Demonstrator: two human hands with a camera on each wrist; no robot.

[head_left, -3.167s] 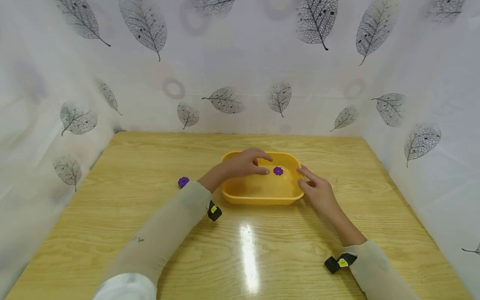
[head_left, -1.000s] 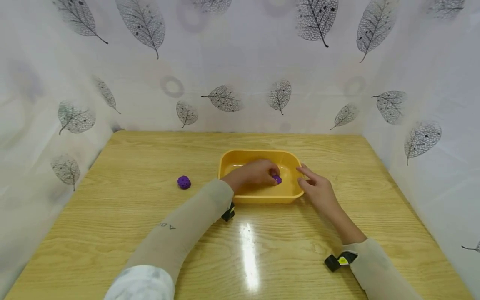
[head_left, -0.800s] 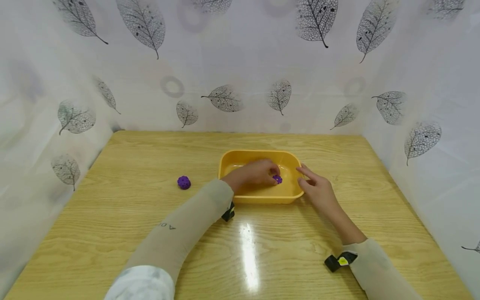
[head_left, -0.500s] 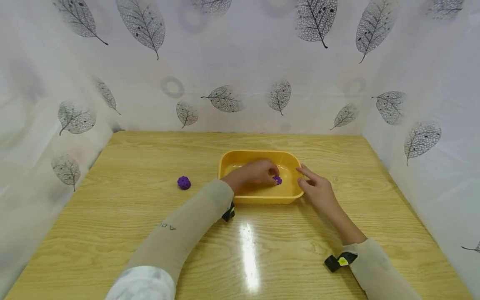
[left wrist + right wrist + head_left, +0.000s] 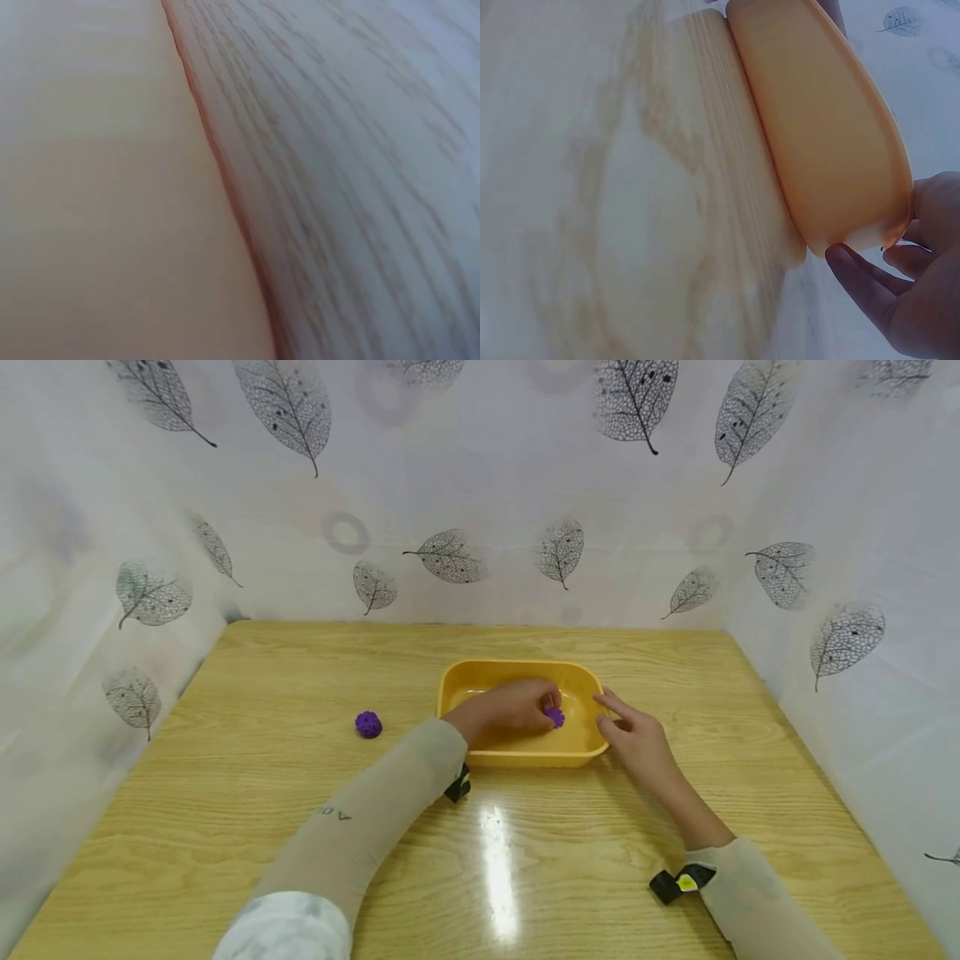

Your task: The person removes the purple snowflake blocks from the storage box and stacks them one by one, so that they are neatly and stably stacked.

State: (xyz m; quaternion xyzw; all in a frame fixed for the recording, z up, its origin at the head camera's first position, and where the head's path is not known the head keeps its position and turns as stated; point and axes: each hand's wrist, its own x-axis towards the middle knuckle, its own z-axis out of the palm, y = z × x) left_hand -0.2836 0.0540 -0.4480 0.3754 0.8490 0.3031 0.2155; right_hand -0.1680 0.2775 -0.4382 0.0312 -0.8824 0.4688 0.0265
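A yellow plastic basin point(image 5: 525, 760) with rounded corners stands on the table. My left hand point(image 5: 517, 704) reaches over its left side, fingertips and thumb pinching a small purple flower-shaped piece point(image 5: 555, 717) low inside. Part of that piece is hidden by the fingers. At the basin's right end, my right hand point(image 5: 637, 743) holds the rim and end wall; the right wrist view shows the thumb point(image 5: 859, 281) against the outside of the basin point(image 5: 832, 127). Left of the basin lies a rounded purple lump point(image 5: 368, 724) with a notched, knobbly surface.
The wood-grain table point(image 5: 585, 877) runs back to a pale curtain point(image 5: 480, 477) printed with leaves, which also closes both sides. Mostly the basin's wall point(image 5: 112, 187) and table grain fill the left wrist view.
Over three seconds ago my left hand hovered open above the basin, apart from the flower-shaped piece. It has since lowered and pinched it; the piece sits slightly nearer the front. The right hand stays put.
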